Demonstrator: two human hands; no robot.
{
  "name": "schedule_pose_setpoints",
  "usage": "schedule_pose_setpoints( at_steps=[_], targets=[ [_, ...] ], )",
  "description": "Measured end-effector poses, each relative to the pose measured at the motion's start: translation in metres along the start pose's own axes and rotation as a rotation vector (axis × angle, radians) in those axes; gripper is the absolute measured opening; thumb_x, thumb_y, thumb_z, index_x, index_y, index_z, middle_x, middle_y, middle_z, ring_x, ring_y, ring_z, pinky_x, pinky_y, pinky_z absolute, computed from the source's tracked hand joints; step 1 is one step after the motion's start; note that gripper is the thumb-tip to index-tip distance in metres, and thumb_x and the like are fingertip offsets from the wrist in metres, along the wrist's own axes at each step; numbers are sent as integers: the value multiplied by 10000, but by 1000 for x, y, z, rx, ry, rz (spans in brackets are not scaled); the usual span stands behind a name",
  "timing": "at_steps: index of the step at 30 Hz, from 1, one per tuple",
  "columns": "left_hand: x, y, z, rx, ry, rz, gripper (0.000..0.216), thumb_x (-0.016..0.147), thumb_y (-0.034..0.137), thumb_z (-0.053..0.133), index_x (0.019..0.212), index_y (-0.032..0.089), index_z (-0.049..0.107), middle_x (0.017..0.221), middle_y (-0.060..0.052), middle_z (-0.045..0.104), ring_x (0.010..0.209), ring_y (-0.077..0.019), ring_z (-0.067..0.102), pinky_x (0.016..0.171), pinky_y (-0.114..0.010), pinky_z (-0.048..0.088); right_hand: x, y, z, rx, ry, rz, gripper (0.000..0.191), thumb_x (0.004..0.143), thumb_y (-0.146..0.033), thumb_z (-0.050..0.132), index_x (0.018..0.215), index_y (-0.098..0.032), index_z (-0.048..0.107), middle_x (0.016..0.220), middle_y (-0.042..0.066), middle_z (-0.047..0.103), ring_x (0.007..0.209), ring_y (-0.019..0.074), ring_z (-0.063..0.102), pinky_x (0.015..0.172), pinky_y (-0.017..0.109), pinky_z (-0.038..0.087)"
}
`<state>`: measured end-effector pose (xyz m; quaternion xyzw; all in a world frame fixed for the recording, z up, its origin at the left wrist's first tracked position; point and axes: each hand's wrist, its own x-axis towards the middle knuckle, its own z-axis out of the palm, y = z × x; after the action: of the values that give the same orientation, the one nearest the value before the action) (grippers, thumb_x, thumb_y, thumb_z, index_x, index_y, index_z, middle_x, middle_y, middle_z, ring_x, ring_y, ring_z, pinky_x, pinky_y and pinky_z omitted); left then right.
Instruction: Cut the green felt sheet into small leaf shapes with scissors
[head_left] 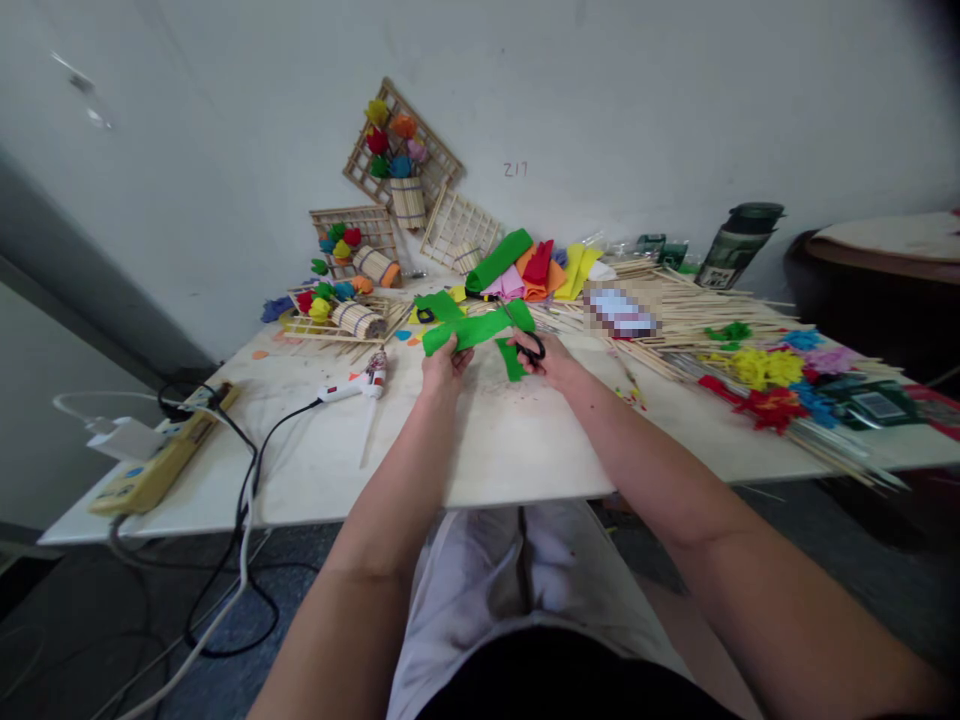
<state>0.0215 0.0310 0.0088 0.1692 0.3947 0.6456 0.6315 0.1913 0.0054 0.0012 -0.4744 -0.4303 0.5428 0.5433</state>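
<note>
My left hand (448,367) is closed on the near left end of a green felt strip (472,330), holding it above the table. In my right hand (546,360) is a pair of black-handled scissors (532,348), its blades pointing up and left at the strip's right part. Whether the blades are apart I cannot make out. A smaller green piece (512,362) hangs or lies just below the scissors. Behind the strip is another green felt piece (441,305), with a second black-handled tool (425,316) beside it.
A white glue gun (360,387) lies left, its cord running to a yellow power strip (161,450). Wooden lattice panels with colourful flowers (403,150) lean on the wall. Rolled felt (499,262), many thin sticks (697,310), a dark bottle (739,246) and fuzzy flowers (765,370) are right.
</note>
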Motion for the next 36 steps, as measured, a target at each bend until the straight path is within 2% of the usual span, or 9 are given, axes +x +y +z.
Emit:
schedule_pose_setpoints(
  at_steps=[7, 24, 36],
  targets=[
    [1, 0, -1, 18, -15, -7, 63, 824, 101, 614, 792, 153, 603, 639, -11, 654, 556, -116, 645, 688, -256, 562, -6, -7, 4, 13, 39, -4, 385, 782, -484, 723, 757, -112, 632, 408, -44, 487, 300, 33, 378, 278, 142, 250],
    [-2, 3, 0, 36, 31, -3, 63, 834, 124, 541, 841, 167, 586, 618, -11, 628, 566, -133, 638, 680, -260, 551, 4, 2, 9, -82, 50, 34, 301, 884, -360, 628, 686, -134, 621, 371, -59, 438, 280, 27, 332, 280, 132, 225],
    [-1, 3, 1, 45, 58, -10, 56, 809, 116, 558, 836, 157, 584, 573, 8, 590, 534, -118, 610, 657, -260, 569, -5, -3, 8, -10, 29, 38, 275, 887, -355, 627, 746, -119, 639, 425, -38, 500, 309, 36, 381, 299, 136, 273]
  ],
)
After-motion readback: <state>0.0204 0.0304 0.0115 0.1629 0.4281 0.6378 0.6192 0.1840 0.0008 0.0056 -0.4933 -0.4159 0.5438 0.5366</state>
